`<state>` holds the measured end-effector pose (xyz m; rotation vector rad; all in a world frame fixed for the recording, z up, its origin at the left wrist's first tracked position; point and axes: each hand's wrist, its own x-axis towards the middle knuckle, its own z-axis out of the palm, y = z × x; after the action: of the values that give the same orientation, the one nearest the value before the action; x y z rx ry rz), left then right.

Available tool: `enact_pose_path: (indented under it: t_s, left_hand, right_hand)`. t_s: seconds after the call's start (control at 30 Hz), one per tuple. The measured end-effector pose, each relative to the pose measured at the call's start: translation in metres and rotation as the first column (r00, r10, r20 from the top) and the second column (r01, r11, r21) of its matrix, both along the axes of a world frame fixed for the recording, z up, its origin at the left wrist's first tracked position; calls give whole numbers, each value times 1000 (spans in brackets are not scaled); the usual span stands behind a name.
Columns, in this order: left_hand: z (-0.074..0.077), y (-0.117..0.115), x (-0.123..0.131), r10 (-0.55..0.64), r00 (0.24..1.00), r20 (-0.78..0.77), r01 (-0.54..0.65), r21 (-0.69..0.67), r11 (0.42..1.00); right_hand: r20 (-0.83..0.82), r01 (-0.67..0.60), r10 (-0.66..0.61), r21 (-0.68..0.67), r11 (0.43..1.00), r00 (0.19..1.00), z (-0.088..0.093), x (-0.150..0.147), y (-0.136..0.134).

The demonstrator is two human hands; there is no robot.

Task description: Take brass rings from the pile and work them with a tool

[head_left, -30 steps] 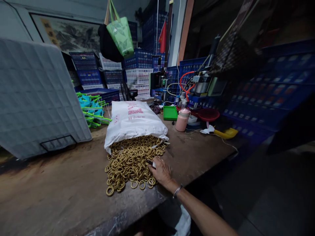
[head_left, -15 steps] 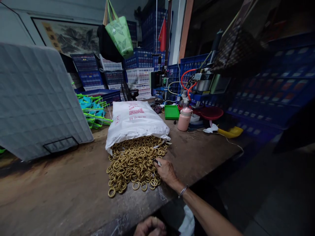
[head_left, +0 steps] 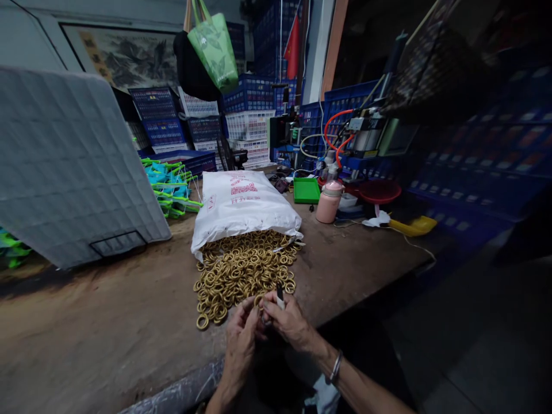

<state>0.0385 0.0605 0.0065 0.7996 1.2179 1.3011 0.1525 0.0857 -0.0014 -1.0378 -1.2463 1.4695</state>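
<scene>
My left hand (head_left: 240, 338) and my right hand (head_left: 290, 324) meet at the front edge of the brass ring pile (head_left: 241, 270). Between their fingertips shows one brass ring (head_left: 258, 300), gripped by the left fingers and touched by the right. Tucked in my right hand is a small slim tool with a black end (head_left: 280, 294) and a pale part; its working tip is hidden. The loose rings spill from the open mouth of a white woven sack (head_left: 245, 210) with red print, lying on the worktable (head_left: 142, 322).
A grey quilted panel (head_left: 77, 172) stands on the left, near green and blue plastic pieces (head_left: 172, 187). Behind the sack are a green tray (head_left: 306, 190) and a pink bottle (head_left: 329, 202). A yellow scoop (head_left: 414, 226) lies at the right edge. Stacked crates (head_left: 250, 123) line the back.
My right hand has drawn back from the pile toward me, with the tool upright. My left hand has risen from below the table edge to meet it, and a ring is between them.
</scene>
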Motion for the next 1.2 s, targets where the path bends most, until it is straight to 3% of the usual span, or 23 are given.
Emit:
enact_pose_path:
  t_s: [0.07, 0.2, 0.27, 0.37, 0.47, 0.6, 0.73, 0.8, 0.9, 1.03, 1.2]
  left_hand:
    - [0, -2, -1, -7, 1000, 3, 7, 39, 999]
    - [1, -9, -3, 8, 997, -76, -6, 28, 1000]
    - [-1, -11, -5, 48, 988, -147, -45, 24, 999]
    - [-5, -12, -10, 96, 949, -301, -59, 132, 989]
    - [-7, -14, -14, 88, 886, -456, 31, 246, 969]
    - [-5, -16, -18, 114, 838, -533, 46, 278, 959]
    - [-5, -18, -19, 12, 912, -411, 73, 190, 979]
    - [-7, -20, -19, -119, 960, -253, 139, 64, 988]
    - [-9, -23, -20, -247, 969, 4, 247, -64, 967]
    - [-10, -26, -19, -229, 953, 198, 246, -69, 967]
    - [-9, -28, -18, -184, 955, 232, 208, -84, 975]
  right_hand:
    - [-22, -36, 35, -38, 999, 999, -1, -5, -8]
    - [121, -16, 16, 7, 1000, 993, -2, -6, -11]
    - [205, 17, -27, 50, 999, 978, -1, -4, -10]
    - [323, 41, -105, 199, 979, 940, 2, -1, -8]
    - [433, -78, -79, 335, 939, 898, 6, 0, -8]
    - [475, -131, -29, 299, 945, 879, 8, -3, -11]
    - [348, -75, 3, 193, 978, 938, 3, -6, -10]
    - [295, -65, 20, 144, 987, 955, 0, -6, -9]
    - [270, -68, 40, 96, 993, 962, -4, -5, -8]
    - [279, -97, 68, 92, 991, 958, -1, -5, -11]
    - [281, -165, 129, 108, 980, 951, 3, -8, -17]
